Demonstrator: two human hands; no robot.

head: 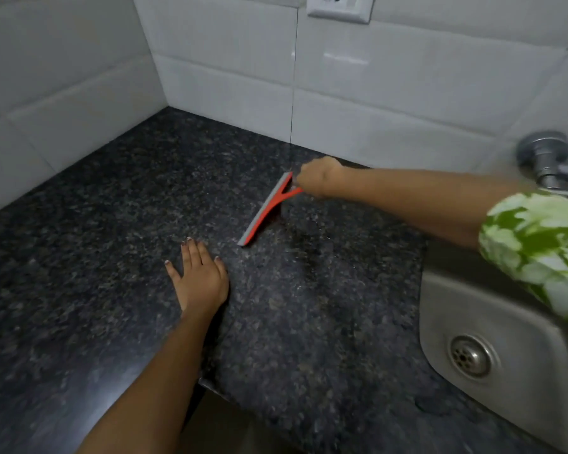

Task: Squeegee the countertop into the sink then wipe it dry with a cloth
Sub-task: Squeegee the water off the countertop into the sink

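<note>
- My right hand [317, 180] is closed in a fist around the handle of the orange plastic squeegee with a grey rubber blade [265, 210]; the handle itself is hidden inside the grip.
- The squeegee blade rests edge-down on the dark speckled granite countertop [112, 224], running diagonally from near the back wall toward the front, with its lower tip just beside my left hand's fingertips.
- My right forearm reaches across from the sink side, above the counter, and wears a green and white patterned sleeve [538, 244] at the upper arm.
- My left hand [199, 276] lies flat, palm down, on the countertop with fingers spread wide; it holds nothing.
- The stainless steel sink with a round strainer drain [473, 309] sits to the right of the worked area, well apart from the squeegee blade.
- A metal tap [545, 158] projects from the wall above the sink; it appears blurred.
- White glazed wall tiles [227, 60] cover both walls meeting at the counter's back corner.
- A white wall socket [340, 6] is mounted on the tiles, above the squeegee.
- I cannot tell from this view whether the countertop surface is wet.
</note>
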